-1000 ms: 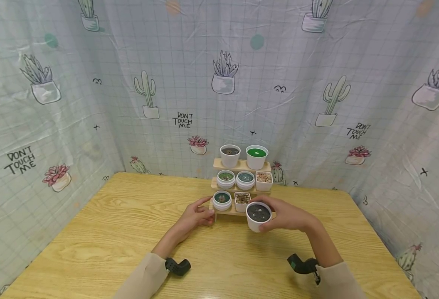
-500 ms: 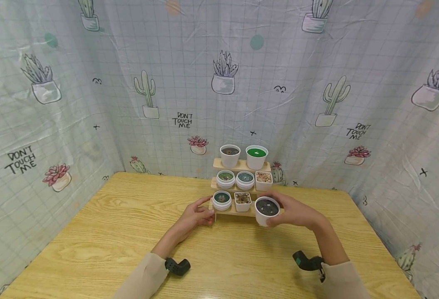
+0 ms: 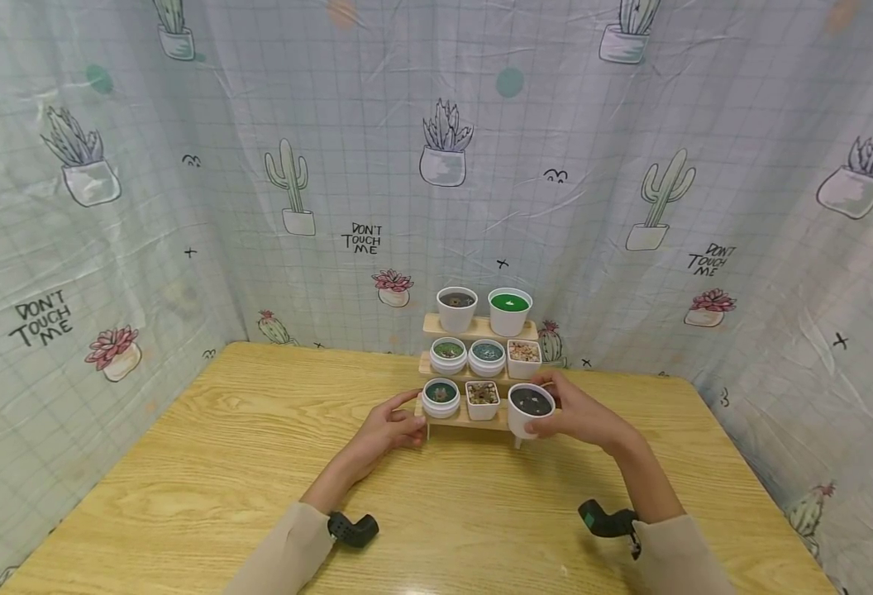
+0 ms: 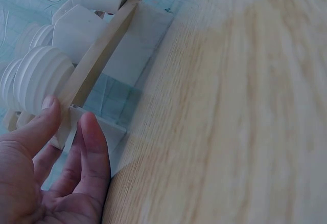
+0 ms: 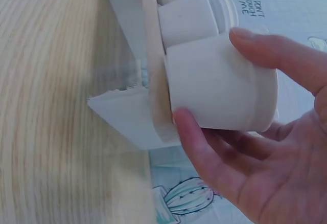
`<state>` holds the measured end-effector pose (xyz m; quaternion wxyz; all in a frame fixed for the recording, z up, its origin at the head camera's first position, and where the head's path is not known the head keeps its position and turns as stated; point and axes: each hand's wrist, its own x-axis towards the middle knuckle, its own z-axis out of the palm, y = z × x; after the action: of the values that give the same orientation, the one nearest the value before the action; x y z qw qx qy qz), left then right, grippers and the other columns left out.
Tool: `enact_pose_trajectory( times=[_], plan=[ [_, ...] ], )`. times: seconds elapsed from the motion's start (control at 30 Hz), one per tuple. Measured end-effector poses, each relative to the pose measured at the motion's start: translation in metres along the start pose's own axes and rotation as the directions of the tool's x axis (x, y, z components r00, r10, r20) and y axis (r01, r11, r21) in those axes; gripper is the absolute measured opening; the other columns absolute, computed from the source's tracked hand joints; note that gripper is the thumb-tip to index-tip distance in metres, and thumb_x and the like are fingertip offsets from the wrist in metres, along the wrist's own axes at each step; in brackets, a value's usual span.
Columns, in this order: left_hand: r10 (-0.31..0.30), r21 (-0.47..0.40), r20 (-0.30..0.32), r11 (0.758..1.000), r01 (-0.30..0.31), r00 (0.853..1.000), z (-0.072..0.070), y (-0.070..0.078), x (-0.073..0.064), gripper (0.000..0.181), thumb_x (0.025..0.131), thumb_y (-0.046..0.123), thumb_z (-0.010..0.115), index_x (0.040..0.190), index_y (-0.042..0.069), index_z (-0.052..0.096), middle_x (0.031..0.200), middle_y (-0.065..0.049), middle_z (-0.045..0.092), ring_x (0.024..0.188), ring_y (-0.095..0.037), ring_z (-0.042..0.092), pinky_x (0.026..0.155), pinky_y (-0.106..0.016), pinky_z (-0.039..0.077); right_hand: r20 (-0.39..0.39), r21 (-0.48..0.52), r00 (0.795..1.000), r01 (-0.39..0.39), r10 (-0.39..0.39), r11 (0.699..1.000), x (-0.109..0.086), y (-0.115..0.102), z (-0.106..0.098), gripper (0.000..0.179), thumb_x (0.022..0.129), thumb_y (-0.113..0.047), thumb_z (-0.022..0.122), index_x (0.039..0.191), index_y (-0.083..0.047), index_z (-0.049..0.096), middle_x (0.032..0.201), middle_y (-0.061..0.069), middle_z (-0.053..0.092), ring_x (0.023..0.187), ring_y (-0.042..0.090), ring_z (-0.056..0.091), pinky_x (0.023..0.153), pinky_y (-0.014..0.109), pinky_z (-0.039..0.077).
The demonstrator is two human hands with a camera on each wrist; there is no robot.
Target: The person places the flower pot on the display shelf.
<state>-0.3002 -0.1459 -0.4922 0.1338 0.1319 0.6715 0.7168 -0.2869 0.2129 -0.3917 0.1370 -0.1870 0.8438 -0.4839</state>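
A small three-step wooden stand (image 3: 460,422) holds several little white pots. My right hand (image 3: 584,420) grips a round white pot (image 3: 520,423) with a dark grey filling, thumb and fingers spread around its wall. In the right wrist view that pot's base (image 5: 172,88) is right at the bottom step, at its right end, beside a square pot (image 5: 186,22). My left hand (image 3: 386,434) holds the left end of the same step. The left wrist view has the thumb (image 4: 47,104) on the step's edge next to a ribbed white pot (image 4: 43,78), fingers at the end and underneath.
On the top step stand a grey-filled pot (image 3: 456,316) and a green-filled pot (image 3: 508,321). The middle step carries two round pots and a square pot (image 3: 523,364) of pebbles. The wooden table (image 3: 295,388) meets a cactus-print curtain (image 3: 377,182) behind and at both sides.
My right hand has moved the dark-filled pot right and back, from in front of the stand onto the bottom step's right end. My left hand has stayed at the left end.
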Motion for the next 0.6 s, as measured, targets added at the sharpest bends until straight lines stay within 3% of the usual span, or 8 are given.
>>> enact_pose_trajectory(
  times=[0.37, 0.6],
  plan=[
    [-0.011, 0.004, -0.004, 1.0, 0.011, 1.0, -0.0013, -0.0029, 0.0016, 0.072, 0.101, 0.015, 0.068, 0.162, 0.012, 0.031, 0.104, -0.008, 0.072, 0.087, -0.013, 0.07, 0.082, -0.028, 0.063, -0.106, -0.023, 0.994, 0.014, -0.017, 1.0, 0.0047, 0.004, 0.0061, 0.081, 0.083, -0.014, 0.085, 0.143, 0.007, 0.034, 0.135, 0.026, 0.051, 0.117, 0.032, 0.055, 0.09, 0.03, 0.051],
    [-0.001, -0.004, 0.004, 1.0, 0.001, 1.0, -0.0007, -0.0017, 0.002, 0.071, 0.101, 0.014, 0.068, 0.162, 0.011, 0.031, 0.103, -0.006, 0.073, 0.086, -0.012, 0.069, 0.081, -0.028, 0.063, -0.131, -0.071, 0.991, 0.003, -0.013, 0.997, 0.0073, 0.0059, 0.0084, 0.08, 0.082, -0.014, 0.086, 0.141, 0.007, 0.036, 0.137, 0.026, 0.051, 0.123, 0.037, 0.055, 0.099, 0.042, 0.053]
  ],
)
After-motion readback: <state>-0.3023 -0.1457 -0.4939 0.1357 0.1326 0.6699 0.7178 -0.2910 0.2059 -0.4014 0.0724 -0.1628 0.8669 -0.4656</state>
